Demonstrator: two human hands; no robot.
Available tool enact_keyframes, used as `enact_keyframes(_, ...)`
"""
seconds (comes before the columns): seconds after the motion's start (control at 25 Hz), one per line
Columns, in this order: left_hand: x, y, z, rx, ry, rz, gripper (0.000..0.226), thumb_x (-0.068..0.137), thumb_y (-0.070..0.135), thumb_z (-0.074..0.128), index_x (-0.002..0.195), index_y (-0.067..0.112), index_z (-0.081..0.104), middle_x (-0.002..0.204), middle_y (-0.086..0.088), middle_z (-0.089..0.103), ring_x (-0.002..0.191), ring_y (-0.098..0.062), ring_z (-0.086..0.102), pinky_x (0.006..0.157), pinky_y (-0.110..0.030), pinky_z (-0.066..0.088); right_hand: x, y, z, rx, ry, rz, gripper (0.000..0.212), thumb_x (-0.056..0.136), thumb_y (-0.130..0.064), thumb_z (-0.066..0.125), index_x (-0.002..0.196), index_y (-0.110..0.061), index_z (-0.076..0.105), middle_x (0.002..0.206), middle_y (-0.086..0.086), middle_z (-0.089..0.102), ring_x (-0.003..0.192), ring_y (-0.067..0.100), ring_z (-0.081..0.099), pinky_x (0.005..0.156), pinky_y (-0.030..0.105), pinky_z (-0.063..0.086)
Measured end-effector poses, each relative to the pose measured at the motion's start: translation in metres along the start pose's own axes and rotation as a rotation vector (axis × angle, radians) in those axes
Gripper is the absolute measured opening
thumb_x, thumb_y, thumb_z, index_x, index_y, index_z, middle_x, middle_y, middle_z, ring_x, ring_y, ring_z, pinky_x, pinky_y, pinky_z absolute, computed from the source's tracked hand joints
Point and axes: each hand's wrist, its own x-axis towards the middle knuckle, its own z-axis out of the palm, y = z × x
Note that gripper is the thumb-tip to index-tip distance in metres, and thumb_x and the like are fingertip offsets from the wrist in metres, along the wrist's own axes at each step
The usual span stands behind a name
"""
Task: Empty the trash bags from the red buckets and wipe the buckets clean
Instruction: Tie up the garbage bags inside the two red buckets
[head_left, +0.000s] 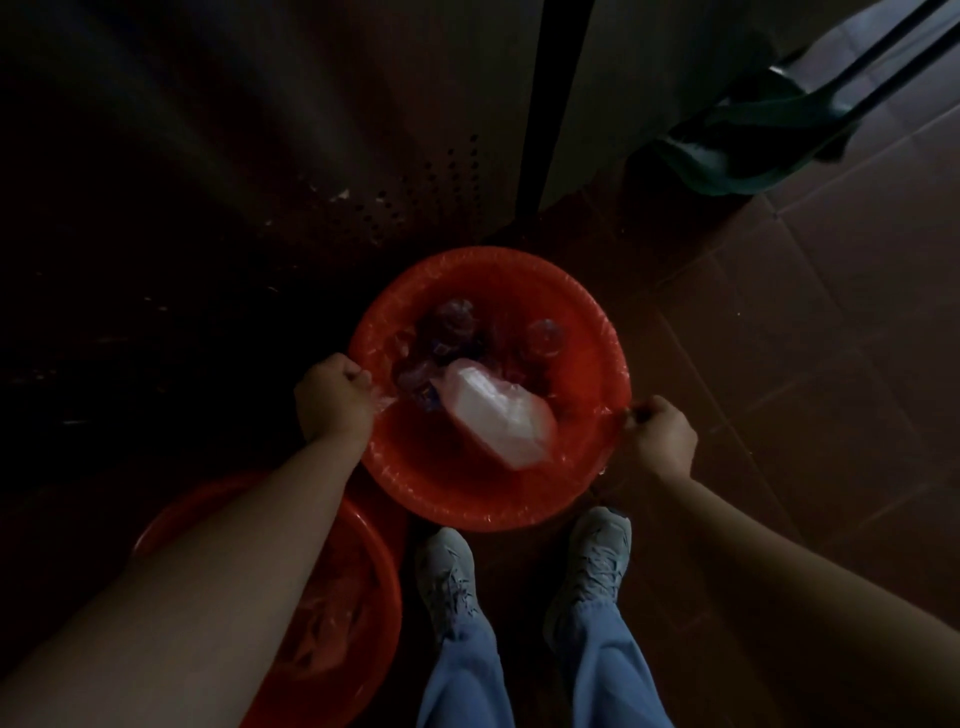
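Dim tiled floor (810, 322) carries two red buckets; left hand (332, 397) and right hand (660, 434) each grip the liner (597, 332) at opposite rims of the nearer bucket (441, 478).

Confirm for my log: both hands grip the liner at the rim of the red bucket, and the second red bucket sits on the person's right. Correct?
No: the head view shows the second red bucket on the person's left, under the forearm. The left hand and right hand do grip the liner at the rim of the red bucket.
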Motion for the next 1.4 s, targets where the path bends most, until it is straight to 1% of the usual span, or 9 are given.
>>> enact_keyframes(0.16,-0.017,0.014,0.008,0.008,-0.043,0.102,0.008,0.093,0.014,0.065,0.086,0.011,0.068,0.086,-0.004,0.067,0.080,-0.021,0.062,0.069,-0.029,0.043,-0.013,-0.012,0.000,0.038,0.012,-0.070,0.013,0.103,-0.012,0.052,0.091,-0.017,0.056,0.085,-0.006,0.056,0.072,0.005,0.054,0.056,0.015,0.036)
enact_keyframes(0.32,-0.031,0.017,0.018,0.093,-0.061,0.247,0.009,0.092,0.016,0.066,0.084,0.011,0.067,0.092,-0.011,0.068,0.086,-0.029,0.064,0.070,-0.036,0.049,-0.034,-0.020,0.017,-0.005,0.047,-0.211,0.018,0.101,-0.012,0.050,0.088,-0.019,0.060,0.089,-0.005,0.059,0.076,0.004,0.056,0.060,0.017,0.038)
enact_keyframes(0.6,-0.036,0.015,0.018,0.130,-0.108,0.369,0.024,0.100,0.015,0.053,0.115,0.009,0.072,0.113,-0.013,0.066,0.104,-0.030,0.062,0.081,-0.032,0.043,-0.044,-0.034,0.037,-0.120,-0.170,-0.243,0.026,0.106,-0.019,0.044,0.092,-0.022,0.066,0.087,-0.009,0.062,0.070,-0.001,0.058,0.053,0.009,0.040)
enact_keyframes(0.68,-0.034,0.010,0.007,0.108,-0.036,0.342,0.026,0.101,0.015,0.051,0.116,0.009,0.071,0.113,-0.014,0.066,0.105,-0.032,0.062,0.085,-0.035,0.046,-0.039,-0.031,0.024,-0.075,-0.091,-0.217,0.020,0.106,-0.022,0.047,0.094,-0.023,0.064,0.089,-0.009,0.060,0.073,-0.002,0.056,0.053,0.008,0.038)
enact_keyframes(0.76,-0.030,0.004,-0.006,0.048,0.029,0.254,0.026,0.101,0.018,0.051,0.120,0.010,0.068,0.118,-0.013,0.064,0.107,-0.031,0.062,0.089,-0.039,0.050,-0.032,-0.025,0.010,-0.031,0.025,-0.187,0.015,0.104,-0.027,0.052,0.106,-0.018,0.064,0.104,0.000,0.062,0.087,0.011,0.061,0.072,0.021,0.049)
enact_keyframes(0.92,-0.009,-0.012,-0.014,0.020,-0.037,-0.053,0.040,0.098,0.031,0.059,0.132,0.010,0.059,0.130,-0.016,0.061,0.117,-0.034,0.060,0.096,-0.042,0.048,-0.012,-0.015,-0.011,-0.056,0.020,0.010,0.048,0.099,-0.037,0.061,0.139,-0.012,0.051,0.134,0.011,0.055,0.111,0.025,0.061,0.093,0.041,0.053)
enact_keyframes(1.0,-0.002,-0.015,-0.012,0.066,-0.103,-0.128,0.041,0.097,0.034,0.061,0.126,0.005,0.063,0.125,-0.019,0.065,0.115,-0.037,0.061,0.096,-0.041,0.048,-0.006,-0.012,-0.013,-0.042,-0.010,0.068,0.055,0.098,-0.039,0.062,0.143,-0.011,0.049,0.134,0.011,0.059,0.099,0.021,0.065,0.080,0.036,0.056)
enact_keyframes(1.2,0.009,-0.016,-0.005,-0.005,-0.089,-0.118,0.033,0.095,0.028,0.066,0.117,0.003,0.069,0.114,-0.018,0.070,0.107,-0.035,0.066,0.089,-0.035,0.050,0.005,-0.003,-0.002,0.032,-0.069,0.023,0.030,0.100,-0.028,0.061,0.123,-0.009,0.064,0.109,0.003,0.067,0.078,0.005,0.060,0.060,0.016,0.043)
enact_keyframes(1.4,0.018,-0.016,-0.007,-0.036,-0.022,-0.067,0.019,0.095,0.021,0.063,0.108,0.010,0.072,0.106,-0.014,0.072,0.101,-0.033,0.067,0.080,-0.031,0.046,0.012,-0.001,-0.003,-0.021,-0.038,0.021,0.012,0.101,-0.019,0.059,0.106,-0.011,0.066,0.098,0.007,0.068,0.079,0.013,0.063,0.064,0.025,0.047)
